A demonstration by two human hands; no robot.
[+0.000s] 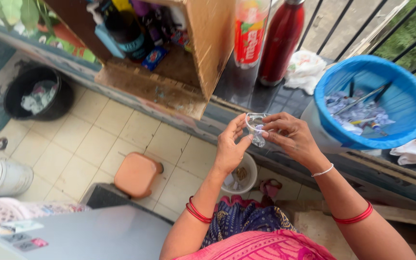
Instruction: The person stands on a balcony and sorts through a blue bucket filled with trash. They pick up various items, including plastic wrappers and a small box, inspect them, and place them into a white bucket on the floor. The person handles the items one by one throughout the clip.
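Fingers of both my hands meet on one small clear plastic packet, held up in the air over the edge of the dark desk. My right hand pinches it from the 3 o'clock side, thumb and forefinger closed on its upper rim; my left hand comes in from 8 o'clock, its fingers closed on the lower left edge. The packet's long axis runs roughly 12 to 6, tilted a little toward 5, so it hangs down between the two grips. Both hands touch it; the right seems to carry more of it, I judge.

From the packet, the blue tub with scraps and thin sticks inside sits at 3 o'clock, near the right wrist. A red bottle stands at 12, a small white bowl lies on the tiled floor at 6, just under the left wrist, and a black bucket is well apart at 9.
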